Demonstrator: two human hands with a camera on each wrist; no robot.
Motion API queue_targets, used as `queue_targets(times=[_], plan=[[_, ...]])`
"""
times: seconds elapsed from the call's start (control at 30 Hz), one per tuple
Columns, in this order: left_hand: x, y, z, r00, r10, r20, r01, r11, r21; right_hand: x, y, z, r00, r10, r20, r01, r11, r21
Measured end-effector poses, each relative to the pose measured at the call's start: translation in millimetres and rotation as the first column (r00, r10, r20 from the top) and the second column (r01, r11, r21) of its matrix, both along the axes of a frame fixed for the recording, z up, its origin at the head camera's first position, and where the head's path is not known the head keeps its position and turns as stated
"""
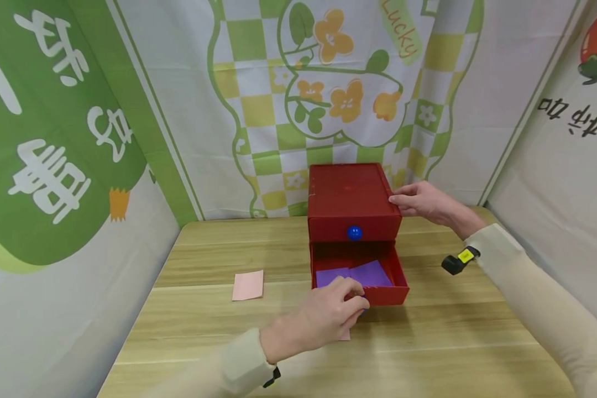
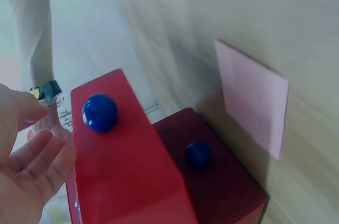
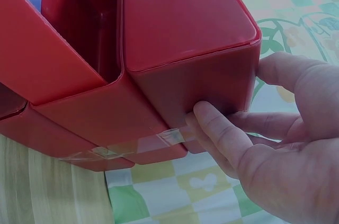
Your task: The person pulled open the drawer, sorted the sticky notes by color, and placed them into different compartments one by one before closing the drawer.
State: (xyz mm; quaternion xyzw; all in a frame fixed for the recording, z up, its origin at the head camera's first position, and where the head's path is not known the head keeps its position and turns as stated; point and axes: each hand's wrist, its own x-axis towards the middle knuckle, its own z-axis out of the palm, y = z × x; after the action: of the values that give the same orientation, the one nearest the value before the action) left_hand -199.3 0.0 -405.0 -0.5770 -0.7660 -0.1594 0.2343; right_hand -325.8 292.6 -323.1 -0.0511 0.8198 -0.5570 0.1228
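A red drawer cabinet (image 1: 345, 190) stands on the table with its middle drawer (image 1: 388, 296) pulled out. Purple paper pieces (image 1: 372, 273) lie inside that drawer. My left hand (image 1: 323, 315) is at the drawer's front with fingers loosely bent; in the left wrist view the blue knob (image 2: 99, 113) shows whole, apart from the fingers. My right hand (image 1: 425, 202) touches the cabinet's upper right side. In the right wrist view its fingertips (image 3: 204, 110) press the side wall, with the thumb at the top edge.
One pink paper (image 1: 249, 285) lies on the table left of the cabinet. Another pink paper (image 1: 345, 335) shows partly beneath the left hand. A blue knob (image 1: 355, 232) is on the closed top drawer; a lower drawer (image 2: 222, 181) is closed too. Printed curtains (image 1: 189, 110) hang behind.
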Motion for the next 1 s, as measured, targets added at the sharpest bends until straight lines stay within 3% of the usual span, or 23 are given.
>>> queue_targets(times=[0.2,0.5,0.73,0.87,1.0], plan=[[6.7,5,-10.0,1.0,0.006,0.004,-0.006,1.0,-0.015,0.1,0,-0.6,1.0,0.001,0.0,-0.001,1.0,-0.011],[10.9,12,-21.6,0.988,-0.014,-0.151,-0.008,0.989,-0.147,-0.4,0,-0.9,1.0,-0.006,0.003,0.006,1.0,-0.024],[12.2,17,-28.9,0.951,0.007,-0.31,-0.078,0.972,-0.22,-0.2,1,0.2,1.0,-0.016,0.002,0.016,0.999,-0.036],[16.9,18,-19.6,0.916,0.033,-0.401,-0.122,0.972,-0.2,-0.7,1,-0.4,1.0,-0.003,0.001,0.003,0.999,-0.04],[22.7,16,-6.6,0.893,0.057,-0.446,-0.166,0.963,-0.211,-1.7,2,-2.6,1.0,-0.003,0.002,0.003,0.999,-0.038]])
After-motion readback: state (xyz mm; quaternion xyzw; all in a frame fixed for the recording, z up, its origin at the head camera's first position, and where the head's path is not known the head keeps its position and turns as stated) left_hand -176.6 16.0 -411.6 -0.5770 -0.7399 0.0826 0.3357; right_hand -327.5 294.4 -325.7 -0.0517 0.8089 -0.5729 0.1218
